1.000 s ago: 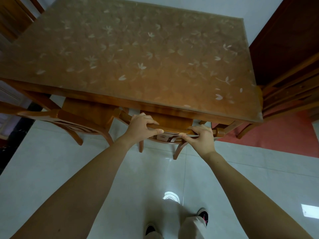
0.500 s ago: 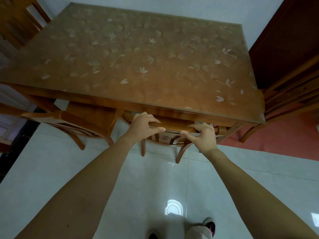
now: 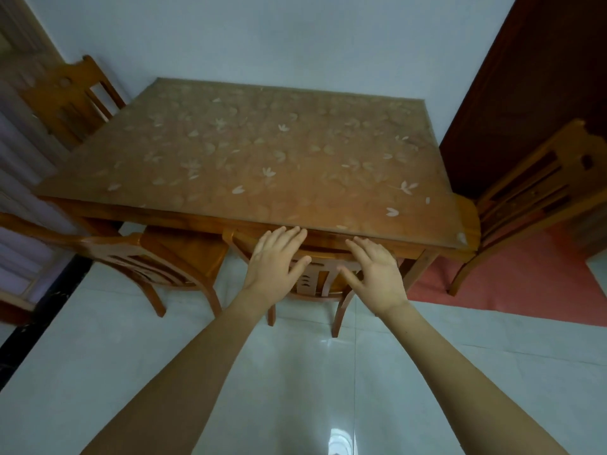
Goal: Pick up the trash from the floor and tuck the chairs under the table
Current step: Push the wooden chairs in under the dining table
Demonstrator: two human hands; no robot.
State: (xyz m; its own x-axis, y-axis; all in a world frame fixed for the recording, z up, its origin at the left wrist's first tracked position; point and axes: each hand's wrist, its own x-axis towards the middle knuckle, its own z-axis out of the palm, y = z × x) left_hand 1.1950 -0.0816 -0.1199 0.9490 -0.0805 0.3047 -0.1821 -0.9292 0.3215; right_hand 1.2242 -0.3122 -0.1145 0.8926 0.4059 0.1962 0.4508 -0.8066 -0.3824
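A wooden table (image 3: 272,159) with a leaf-patterned cover fills the middle of the view. Directly before me a wooden chair (image 3: 315,280) stands pushed in, its top rail under the table's near edge. My left hand (image 3: 274,261) hovers over the chair back, fingers spread, holding nothing. My right hand (image 3: 377,274) is beside it, also flat with fingers apart. To the left a second chair (image 3: 147,261) sits angled at the table's near edge. No trash shows on the floor.
A third chair (image 3: 538,198) stands at the table's right side on a red mat (image 3: 512,290). A fourth chair (image 3: 69,96) stands at the far left corner. A dark wooden door (image 3: 525,77) lies to the right. Glossy white tiles (image 3: 295,389) cover the floor.
Both hands have let go of the chair's top rail and opened. The chair now sits further under the table. The view has lifted and pulled back, showing more of the room.
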